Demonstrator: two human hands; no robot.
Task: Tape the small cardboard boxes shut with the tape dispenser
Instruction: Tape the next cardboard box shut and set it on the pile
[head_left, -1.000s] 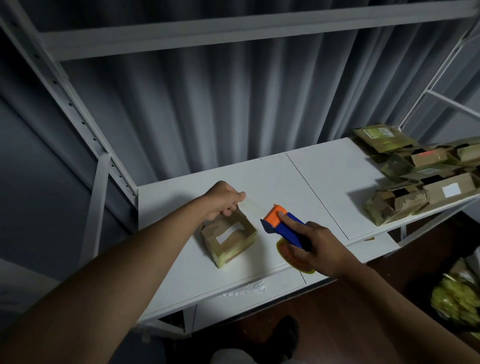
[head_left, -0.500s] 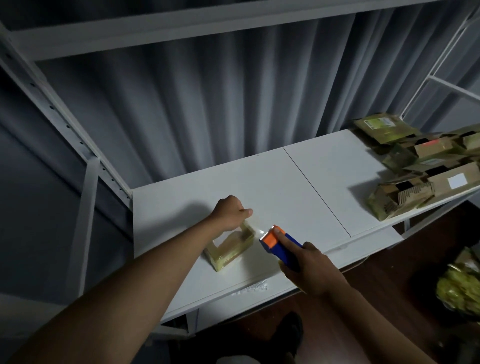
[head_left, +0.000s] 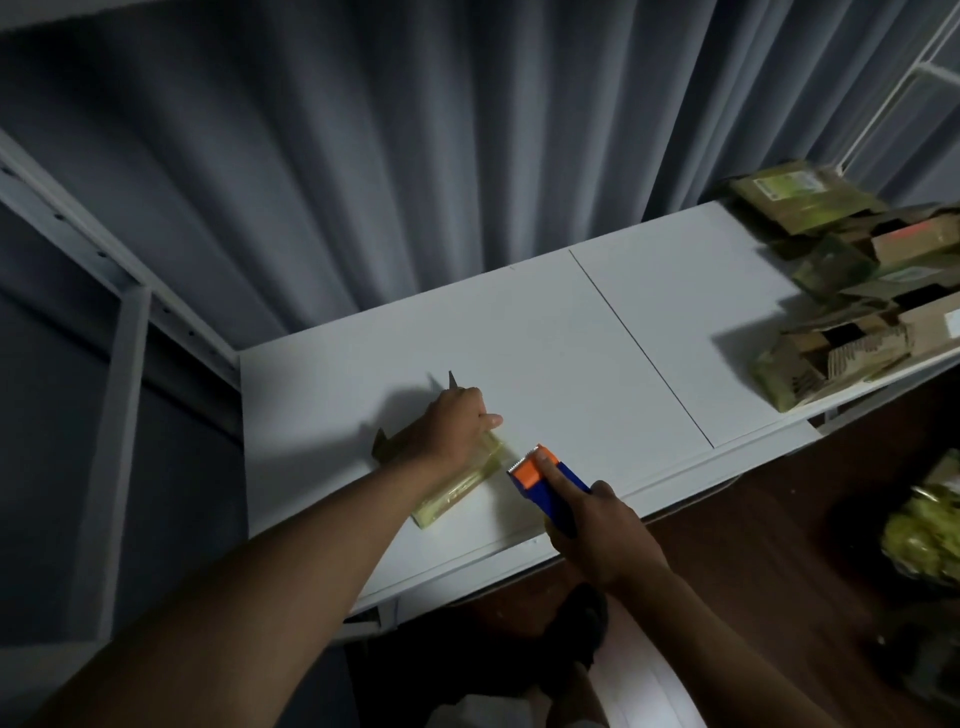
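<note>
Cardboard box (head_left: 460, 480) at lower centre, judged light and crushable, is being pinned by the curled left hand (head_left: 453, 427) while the tape dispenser (head_left: 545, 480) is being gripped by the right hand (head_left: 602, 530).

Two hands (head_left: 457, 426), one tape dispenser (head_left: 545, 480), one box (head_left: 462, 488) being taped.

head cam: worn, single view | looked forward and down, close over both forearms | left hand (head_left: 457, 423) beyond right hand (head_left: 597, 525)
</note>
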